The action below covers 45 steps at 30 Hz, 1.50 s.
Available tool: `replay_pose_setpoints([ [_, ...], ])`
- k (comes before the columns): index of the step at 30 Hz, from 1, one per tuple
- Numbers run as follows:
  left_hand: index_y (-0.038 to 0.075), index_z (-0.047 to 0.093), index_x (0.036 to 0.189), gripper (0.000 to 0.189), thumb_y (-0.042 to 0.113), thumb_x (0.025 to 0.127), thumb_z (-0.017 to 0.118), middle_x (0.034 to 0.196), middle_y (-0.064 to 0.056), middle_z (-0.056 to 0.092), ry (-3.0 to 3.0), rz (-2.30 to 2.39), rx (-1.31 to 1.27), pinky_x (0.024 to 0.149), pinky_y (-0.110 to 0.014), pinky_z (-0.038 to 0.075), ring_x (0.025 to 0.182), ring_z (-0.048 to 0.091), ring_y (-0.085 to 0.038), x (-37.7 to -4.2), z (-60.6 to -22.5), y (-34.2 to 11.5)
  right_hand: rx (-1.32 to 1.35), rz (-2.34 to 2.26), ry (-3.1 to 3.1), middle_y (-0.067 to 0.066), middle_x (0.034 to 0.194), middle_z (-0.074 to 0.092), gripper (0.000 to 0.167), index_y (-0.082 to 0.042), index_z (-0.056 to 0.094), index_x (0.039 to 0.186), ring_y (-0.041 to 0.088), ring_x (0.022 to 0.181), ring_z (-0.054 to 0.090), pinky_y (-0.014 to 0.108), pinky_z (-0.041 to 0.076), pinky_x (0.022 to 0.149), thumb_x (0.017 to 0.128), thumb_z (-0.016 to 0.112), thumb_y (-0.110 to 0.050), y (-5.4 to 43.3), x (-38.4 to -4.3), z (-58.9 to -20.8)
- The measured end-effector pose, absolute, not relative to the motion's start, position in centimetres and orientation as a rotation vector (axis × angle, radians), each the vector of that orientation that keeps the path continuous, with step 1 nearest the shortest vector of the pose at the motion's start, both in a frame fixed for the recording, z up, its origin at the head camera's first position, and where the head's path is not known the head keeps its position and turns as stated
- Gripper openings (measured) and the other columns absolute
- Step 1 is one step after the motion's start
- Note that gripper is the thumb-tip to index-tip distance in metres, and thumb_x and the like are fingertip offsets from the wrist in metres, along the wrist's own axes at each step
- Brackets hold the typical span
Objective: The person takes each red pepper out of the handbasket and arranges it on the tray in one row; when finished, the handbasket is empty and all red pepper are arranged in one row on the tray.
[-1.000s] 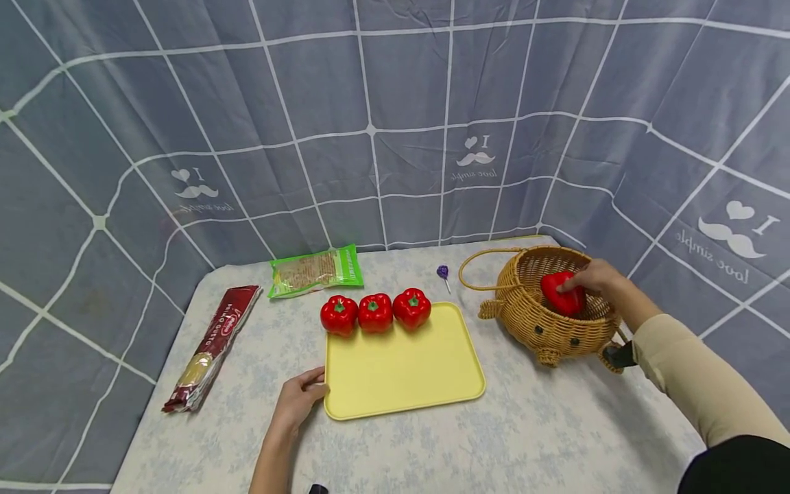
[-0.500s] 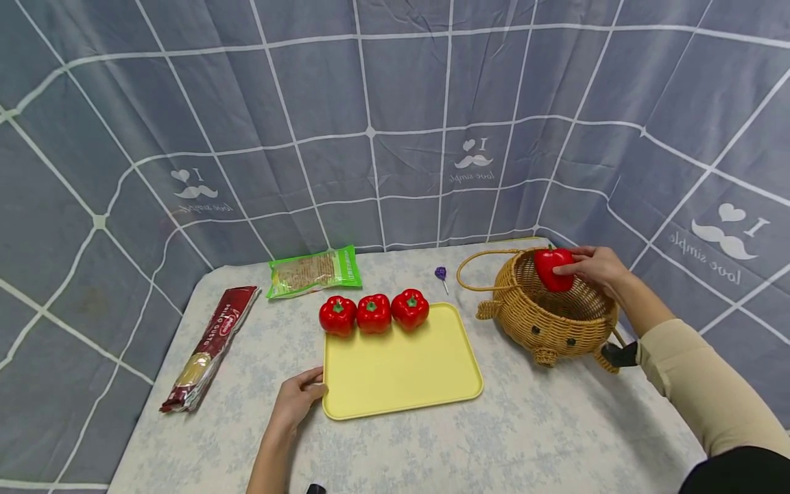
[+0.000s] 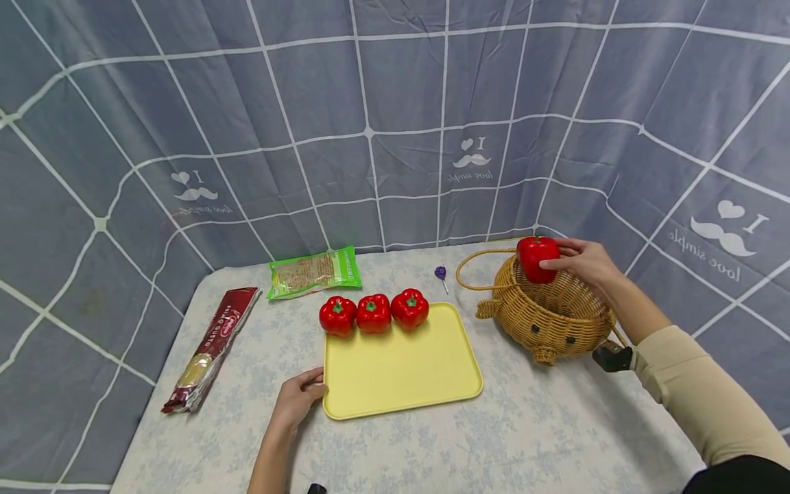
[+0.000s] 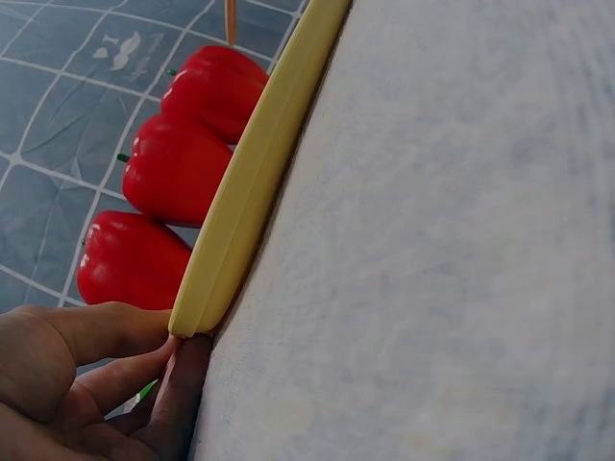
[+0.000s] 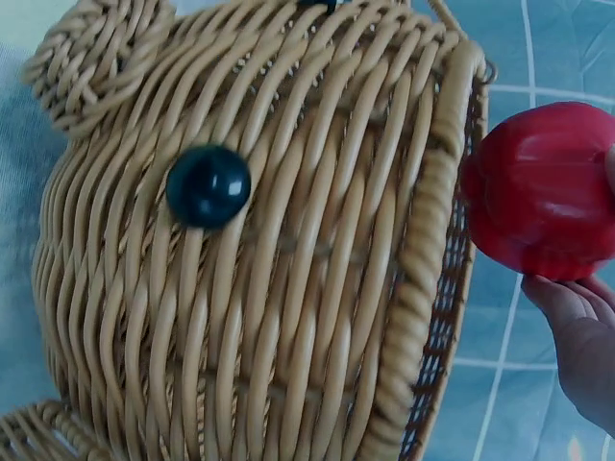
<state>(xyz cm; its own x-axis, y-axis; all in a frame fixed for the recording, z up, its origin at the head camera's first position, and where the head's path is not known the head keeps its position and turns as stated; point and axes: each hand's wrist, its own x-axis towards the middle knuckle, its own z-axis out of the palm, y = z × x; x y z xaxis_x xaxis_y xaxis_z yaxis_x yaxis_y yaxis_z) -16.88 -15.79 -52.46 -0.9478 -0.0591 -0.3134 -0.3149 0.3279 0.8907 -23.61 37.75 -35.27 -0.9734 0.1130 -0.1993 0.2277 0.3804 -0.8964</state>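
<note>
My right hand [image 3: 589, 264] grips a red bell pepper [image 3: 538, 259] over the rear rim of the wicker basket [image 3: 552, 329]. In the right wrist view that pepper [image 5: 548, 187] appears just beyond the basket's rim, with fingers around it. At the left edge of a yellow tray [image 3: 404, 377], my left hand [image 3: 297, 401] holds the rim by thumb and fingers; the left wrist view shows them at the tray's end [image 4: 207, 288]. Lined up along the tray's far side are three more red bell peppers [image 3: 374, 313]. The basket's bottom is partly hidden.
Behind the tray lies a green-edged food packet [image 3: 315, 272]. A dark red pasta packet [image 3: 212, 346] lies at the left. Between tray and basket is a purple lollipop [image 3: 441, 273]. The basket's handle [image 3: 472, 278] sticks out leftward. Grey checked cloth walls [image 3: 407, 89] surround the table.
My right hand has lifted the bell pepper from inside the basket up and leftward to its rear rim. My left hand stays at the tray.
</note>
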Motion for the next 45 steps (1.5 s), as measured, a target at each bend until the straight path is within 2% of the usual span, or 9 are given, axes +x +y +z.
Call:
replay_pose_setpoints([
  [3, -0.004, 0.058, 0.131, 0.044, 0.004, 0.087, 0.063, 0.116, -0.019, 0.064, 2.371, 1.672, -0.343, 0.070, -0.022, 0.049, 0.090, 0.059, -0.015, -16.9, -52.6, -15.7, 0.297, -1.669, 2.519, 0.021, 0.157, 0.028, 0.088, -0.002, 0.023, 0.154, 0.026, 0.135, 0.041, 0.010, 0.048, 0.081, 0.085, 0.075, -0.022, 37.3, -23.7, -35.2],
  [11, -0.005, 0.059, 0.129, 0.043, 0.002, 0.087, 0.062, 0.114, -0.019, 0.065, 2.366, 1.708, -0.345, 0.069, -0.020, 0.050, 0.087, 0.059, -0.013, -16.7, -52.8, -15.7, 0.253, -1.731, 2.500, 0.018, 0.158, 0.030, 0.087, -0.005, 0.024, 0.154, 0.023, 0.135, 0.042, 0.011, 0.048, 0.083, 0.086, 0.075, -0.023, 36.0, -23.7, -35.2],
  [19, -0.005, 0.059, 0.129, 0.042, 0.003, 0.088, 0.061, 0.114, -0.019, 0.065, 2.381, 1.721, -0.340, 0.069, -0.019, 0.050, 0.088, 0.059, -0.013, -16.6, -52.8, -15.7, 0.206, -1.784, 2.484, 0.020, 0.156, 0.031, 0.085, -0.004, 0.024, 0.154, 0.002, 0.114, 0.051, 0.011, 0.049, 0.084, 0.086, 0.074, -0.020, 34.6, -23.5, -34.6],
  [25, -0.006, 0.059, 0.129, 0.041, 0.002, 0.088, 0.061, 0.115, -0.021, 0.065, 2.384, 1.732, -0.342, 0.070, -0.021, 0.052, 0.089, 0.060, -0.015, -16.5, -52.8, -15.6, 0.167, -1.783, 2.498, 0.018, 0.157, 0.031, 0.085, -0.006, 0.022, 0.155, 0.028, 0.137, 0.042, 0.013, 0.050, 0.085, 0.088, 0.072, -0.023, 33.7, -23.4, -34.8],
  [28, -0.006, 0.059, 0.128, 0.041, 0.002, 0.088, 0.061, 0.113, -0.020, 0.066, 2.383, 1.740, -0.345, 0.070, -0.022, 0.053, 0.088, 0.061, -0.014, -16.4, -52.8, -15.6, 0.150, -1.792, 2.498, 0.017, 0.158, 0.031, 0.084, -0.007, 0.022, 0.155, 0.033, 0.141, 0.037, 0.014, 0.050, 0.086, 0.088, 0.071, -0.024, 33.3, -23.3, -35.1],
  [34, -0.006, 0.062, 0.125, 0.040, 0.001, 0.086, 0.060, 0.109, -0.018, 0.067, 2.451, 1.692, -0.337, 0.068, -0.021, 0.052, 0.087, 0.062, -0.014, -16.1, -52.7, -15.4, 0.083, -1.816, 2.505, 0.016, 0.153, 0.040, 0.078, -0.007, 0.028, 0.151, 0.007, 0.121, 0.054, 0.016, 0.051, 0.087, 0.088, 0.072, -0.023, 32.4, -22.8, -36.1],
  [37, -0.006, 0.064, 0.122, 0.039, 0.000, 0.084, 0.058, 0.105, -0.017, 0.069, 2.576, 1.607, -0.315, 0.064, -0.019, 0.049, 0.084, 0.063, -0.013, -15.8, -52.6, -15.1, 0.035, -1.868, 2.489, 0.013, 0.147, 0.047, 0.075, -0.006, 0.032, 0.147, 0.001, 0.115, 0.057, 0.017, 0.053, 0.086, 0.086, 0.074, -0.021, 31.5, -22.7, -36.4],
  [42, -0.006, 0.066, 0.119, 0.042, -0.001, 0.079, 0.056, 0.099, -0.014, 0.071, 2.730, 1.474, -0.271, 0.061, -0.018, 0.045, 0.078, 0.061, -0.010, -15.6, -52.3, -14.9, -0.001, -1.912, 2.454, 0.016, 0.148, 0.044, 0.077, -0.004, 0.030, 0.148, 0.022, 0.131, 0.053, 0.017, 0.053, 0.085, 0.086, 0.074, -0.016, 30.1, -22.7, -36.5],
  [45, -0.005, 0.067, 0.119, 0.043, -0.002, 0.078, 0.055, 0.097, -0.013, 0.071, 2.758, 1.432, -0.261, 0.060, -0.018, 0.045, 0.078, 0.061, -0.011, -15.7, -52.0, -15.2, -0.002, -1.926, 2.423, 0.021, 0.154, 0.036, 0.080, -0.004, 0.026, 0.151, 0.035, 0.140, 0.039, 0.015, 0.052, 0.086, 0.086, 0.073, -0.013, 29.1, -22.7, -36.8],
])
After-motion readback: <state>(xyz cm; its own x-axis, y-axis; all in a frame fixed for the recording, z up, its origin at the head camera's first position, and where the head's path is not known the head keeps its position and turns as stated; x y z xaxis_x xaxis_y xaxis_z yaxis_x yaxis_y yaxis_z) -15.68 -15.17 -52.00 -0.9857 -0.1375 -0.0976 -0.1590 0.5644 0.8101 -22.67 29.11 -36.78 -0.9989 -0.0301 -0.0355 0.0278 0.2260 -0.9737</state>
